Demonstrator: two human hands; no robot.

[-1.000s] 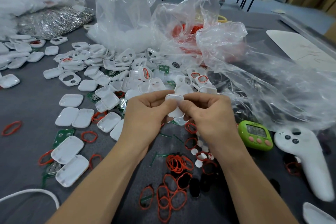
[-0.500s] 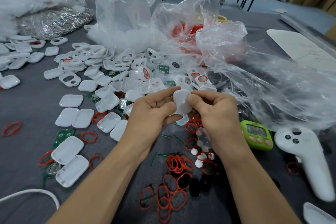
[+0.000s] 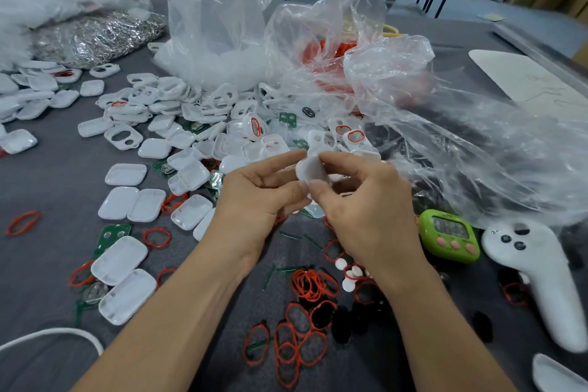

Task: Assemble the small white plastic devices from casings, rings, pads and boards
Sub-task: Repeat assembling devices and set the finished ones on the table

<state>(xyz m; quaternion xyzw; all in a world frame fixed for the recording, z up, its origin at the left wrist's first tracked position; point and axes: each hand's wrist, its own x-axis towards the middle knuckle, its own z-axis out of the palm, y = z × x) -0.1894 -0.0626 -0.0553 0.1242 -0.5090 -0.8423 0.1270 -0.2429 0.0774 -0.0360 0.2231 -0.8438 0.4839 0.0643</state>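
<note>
I pinch one small white casing [image 3: 311,170] with both hands, left hand [image 3: 254,197] on its left end and right hand [image 3: 366,210] on its right end, its long side tilted across between them, while the red rings [image 3: 313,286] lie below my right wrist.

head cam | worn, faces fwd-down | close over table [image 3: 47,264] — one view only

Grey desk [image 3: 57,188] carried white casings [image 3: 125,174] heaped across the upper left and centre, red rings [image 3: 313,285] and black pads [image 3: 341,326] at lower centre, clear plastic bags [image 3: 461,143] along the top, a green timer [image 3: 449,240] and white controller [image 3: 547,296] at right.
</note>
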